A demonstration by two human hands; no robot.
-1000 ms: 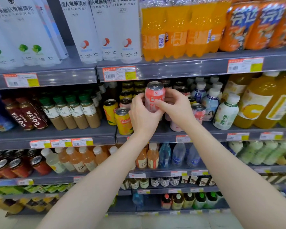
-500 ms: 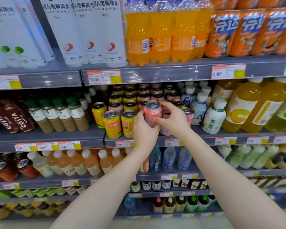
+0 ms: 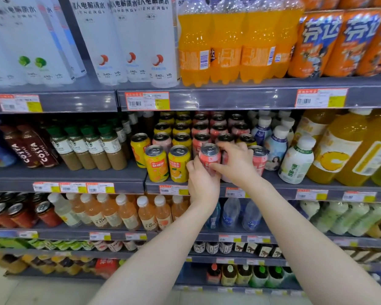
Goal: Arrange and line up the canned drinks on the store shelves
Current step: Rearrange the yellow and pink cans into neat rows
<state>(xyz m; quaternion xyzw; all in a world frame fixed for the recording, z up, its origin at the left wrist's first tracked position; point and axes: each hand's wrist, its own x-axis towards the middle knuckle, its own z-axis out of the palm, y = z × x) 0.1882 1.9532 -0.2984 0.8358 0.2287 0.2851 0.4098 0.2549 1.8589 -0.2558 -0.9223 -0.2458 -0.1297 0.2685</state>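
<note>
A pink can (image 3: 209, 155) stands at the front edge of the grey middle shelf (image 3: 271, 176). My left hand (image 3: 202, 181) wraps its lower left side and my right hand (image 3: 234, 164) grips its right side. Two yellow cans (image 3: 156, 163) stand in line just left of it, with a third yellow can (image 3: 139, 149) further back and left. Rows of yellow and pink cans (image 3: 200, 128) fill the shelf behind. Another pink can (image 3: 259, 158) stands just right of my right hand.
Coffee bottles (image 3: 92, 147) stand on the same shelf to the left, white bottles (image 3: 296, 160) and large juice bottles (image 3: 339, 148) to the right. The shelf above (image 3: 229, 97) carries big white and orange bottles. Lower shelves hold more bottles and cans.
Both hands have brought the pink can down from mid-air to the shelf's front edge beside the yellow cans. The camera has moved closer.
</note>
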